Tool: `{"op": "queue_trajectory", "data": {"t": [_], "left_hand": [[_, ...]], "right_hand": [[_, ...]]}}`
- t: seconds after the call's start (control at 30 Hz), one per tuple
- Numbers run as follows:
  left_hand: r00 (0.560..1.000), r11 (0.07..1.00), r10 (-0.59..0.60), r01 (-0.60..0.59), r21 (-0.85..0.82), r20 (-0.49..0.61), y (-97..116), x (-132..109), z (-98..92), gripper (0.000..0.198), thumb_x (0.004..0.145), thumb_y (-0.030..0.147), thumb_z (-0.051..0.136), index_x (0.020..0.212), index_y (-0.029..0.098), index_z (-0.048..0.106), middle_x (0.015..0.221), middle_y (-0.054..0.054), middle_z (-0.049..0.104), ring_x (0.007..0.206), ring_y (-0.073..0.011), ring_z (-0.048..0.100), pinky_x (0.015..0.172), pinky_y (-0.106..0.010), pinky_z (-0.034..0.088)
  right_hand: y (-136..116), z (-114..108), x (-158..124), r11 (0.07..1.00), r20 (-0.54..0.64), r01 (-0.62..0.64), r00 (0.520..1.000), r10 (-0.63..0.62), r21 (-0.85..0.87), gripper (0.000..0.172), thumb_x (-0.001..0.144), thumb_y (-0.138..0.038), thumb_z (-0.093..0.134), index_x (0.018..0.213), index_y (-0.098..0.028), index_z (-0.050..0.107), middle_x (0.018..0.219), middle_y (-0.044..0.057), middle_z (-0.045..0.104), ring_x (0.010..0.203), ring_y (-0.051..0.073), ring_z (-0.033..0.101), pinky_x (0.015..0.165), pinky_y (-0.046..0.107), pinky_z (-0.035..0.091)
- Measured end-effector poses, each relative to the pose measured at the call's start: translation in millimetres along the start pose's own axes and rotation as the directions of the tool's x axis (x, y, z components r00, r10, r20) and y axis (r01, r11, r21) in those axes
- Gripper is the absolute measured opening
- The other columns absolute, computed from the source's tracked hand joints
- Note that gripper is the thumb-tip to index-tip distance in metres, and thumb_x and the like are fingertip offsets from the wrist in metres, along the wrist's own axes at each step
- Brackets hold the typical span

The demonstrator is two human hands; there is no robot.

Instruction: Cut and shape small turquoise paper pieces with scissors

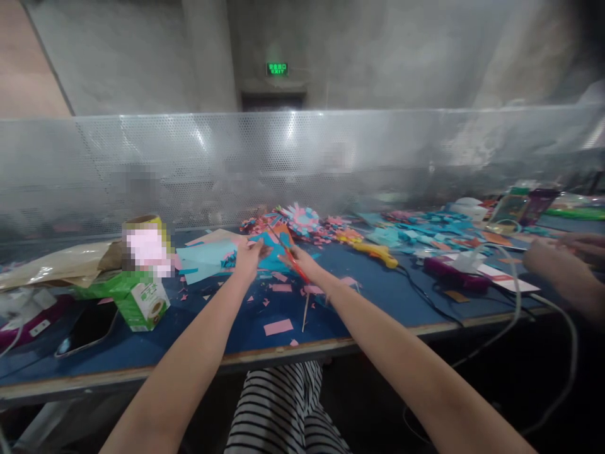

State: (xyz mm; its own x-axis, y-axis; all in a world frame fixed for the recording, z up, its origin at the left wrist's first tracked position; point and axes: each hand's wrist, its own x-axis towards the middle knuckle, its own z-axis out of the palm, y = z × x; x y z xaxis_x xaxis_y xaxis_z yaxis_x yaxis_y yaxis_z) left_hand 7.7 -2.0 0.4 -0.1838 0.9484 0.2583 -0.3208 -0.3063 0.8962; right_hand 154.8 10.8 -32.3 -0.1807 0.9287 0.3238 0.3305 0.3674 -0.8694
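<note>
My left hand (249,255) is closed on the edge of a blue sheet of paper (275,251). In my right hand (302,263) is a pair of scissors with red handles (297,267), their blades pointing away to the left over the blue paper. Whether the blades are apart is too small to tell. A light blue sheet (203,257) lies left of my left hand. Behind both hands is a heap of pink and orange paper pieces, with a fringed pink and pale blue paper flower (302,219) on it.
Pink scraps and a thin stick (305,312) lie near the table edge. A yellow glue gun (375,254) with a black cord is to the right. A green carton (142,302) and a phone (87,328) lie left. Another person's hands (564,258) are at far right.
</note>
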Motion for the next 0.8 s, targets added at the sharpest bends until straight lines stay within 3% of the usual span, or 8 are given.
{"op": "queue_trajectory", "data": {"t": [0.2,0.33,0.6,0.8], "left_hand": [[0.997,0.999,-0.025,0.023,0.027,0.079,0.9,-6.1,2.1,0.045,0.052,0.022,0.073,0.083,0.019,0.041,0.054,0.006,0.057,0.055,-0.0141,0.062,0.058,-0.027,0.05],[0.994,0.995,-0.019,0.008,0.098,0.105,-3.2,-5.1,1.4,0.048,0.048,0.025,0.076,0.083,0.018,0.043,0.055,0.004,0.058,0.056,-0.0162,0.063,0.06,-0.031,0.051],[0.957,0.989,-0.145,0.142,0.03,0.249,-7.5,-4.6,2.6,0.037,0.043,0.026,0.079,0.068,0.013,0.055,0.056,0.0,0.06,0.062,-0.0137,0.061,0.07,-0.03,0.049],[0.934,0.98,-0.189,0.158,0.122,0.304,-10.8,-8.1,2.6,0.027,0.054,0.036,0.072,0.062,0.011,0.062,0.062,-0.004,0.063,0.061,-0.0127,0.058,0.066,-0.029,0.048]], "right_hand": [[-3.5,6.6,2.4,0.956,-0.122,0.115,0.989,-0.085,0.272,0.041,0.053,-0.046,0.065,0.074,-0.019,0.041,0.067,-0.004,0.05,0.062,0.01,0.048,0.06,0.026,0.04],[-3.7,6.6,7.6,0.917,-0.198,0.161,0.976,-0.093,0.364,0.04,0.052,-0.04,0.066,0.072,-0.02,0.038,0.064,-0.005,0.048,0.059,0.008,0.047,0.058,0.024,0.039],[-9.0,4.5,4.8,0.899,-0.172,0.084,0.985,-0.01,0.429,0.035,0.054,-0.033,0.063,0.071,-0.02,0.036,0.058,-0.008,0.042,0.05,0.006,0.044,0.046,0.02,0.034],[-14.0,4.9,2.0,0.9,-0.153,0.106,0.987,-0.044,0.423,0.039,0.052,-0.035,0.067,0.072,-0.02,0.037,0.059,-0.006,0.044,0.05,0.007,0.045,0.045,0.021,0.033]]}}
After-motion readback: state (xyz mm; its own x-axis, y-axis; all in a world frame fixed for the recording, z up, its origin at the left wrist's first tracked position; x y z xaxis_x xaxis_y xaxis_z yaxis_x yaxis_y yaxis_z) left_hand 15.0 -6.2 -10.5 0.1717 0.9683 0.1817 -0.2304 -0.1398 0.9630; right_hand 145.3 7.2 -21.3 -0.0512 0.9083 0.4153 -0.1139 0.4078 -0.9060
